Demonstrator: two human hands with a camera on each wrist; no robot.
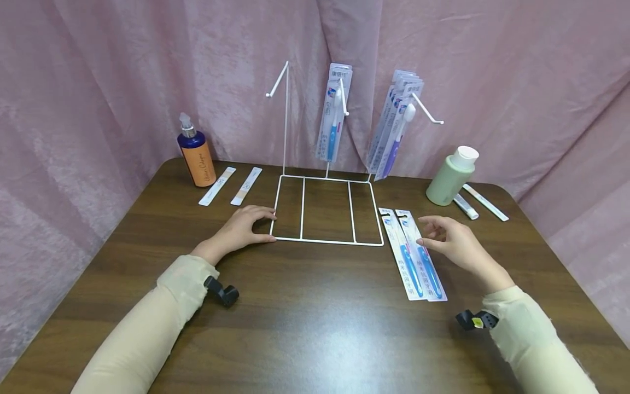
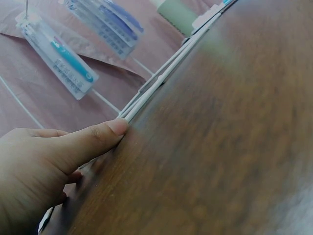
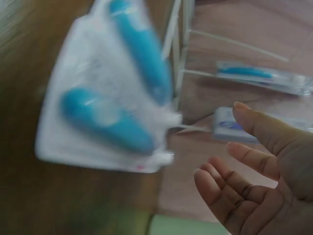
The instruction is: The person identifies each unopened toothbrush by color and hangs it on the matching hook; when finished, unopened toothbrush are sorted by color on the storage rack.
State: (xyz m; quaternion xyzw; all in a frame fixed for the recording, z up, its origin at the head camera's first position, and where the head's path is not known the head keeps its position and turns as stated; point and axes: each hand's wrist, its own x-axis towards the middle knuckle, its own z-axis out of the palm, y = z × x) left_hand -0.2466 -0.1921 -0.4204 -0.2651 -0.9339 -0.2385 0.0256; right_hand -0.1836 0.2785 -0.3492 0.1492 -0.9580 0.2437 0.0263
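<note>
A white wire display rack (image 1: 325,241) stands mid-table with three hooked arms. My left hand (image 1: 243,225) is at its left side, thumb tip at the front corner and fingertips against the side rail; the thumb (image 2: 98,139) is straight in the left wrist view. Blue toothbrush packs (image 1: 332,117) hang on the middle hook and purple toothbrush packs (image 1: 394,126) on the right one. The left hook (image 1: 278,79) is bare. Two flat blue toothbrush packs (image 1: 410,262) lie right of the rack. Over their upper right edge is my right hand (image 1: 455,241), fingers loosely bent, holding nothing.
An orange and blue pump bottle (image 1: 198,158) and two slim white packets (image 1: 246,186) are at the back left. At the back right stands a green bottle (image 1: 449,178) with a white cap, beside a small tube (image 1: 465,207) and a thin white stick-like packet (image 1: 486,202).
</note>
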